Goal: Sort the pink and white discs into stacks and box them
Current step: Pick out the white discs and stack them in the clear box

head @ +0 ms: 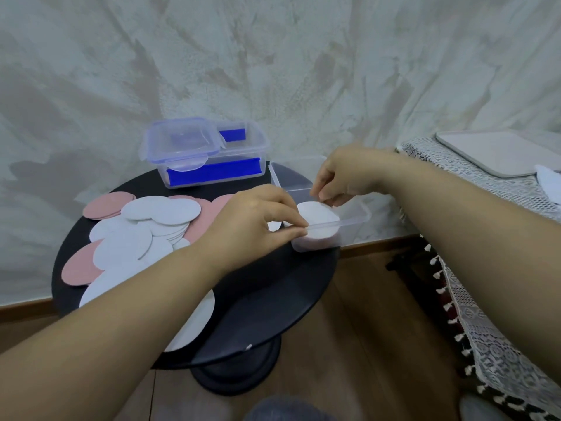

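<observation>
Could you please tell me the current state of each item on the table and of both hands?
clear box: open, lidless.
white stack: lying flat inside the clear box.
loose discs: pink and white mixed, overlapping, unboxed.
blue-clipped container: a smaller lid rests askew on top.
left hand: pinches the clear box's near rim.
right hand: fingers curled on the white stack's far edge.

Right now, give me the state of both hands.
Left hand: pinches the near edge of the white disc stack in the clear box.
Right hand: pinches its far edge.
</observation>
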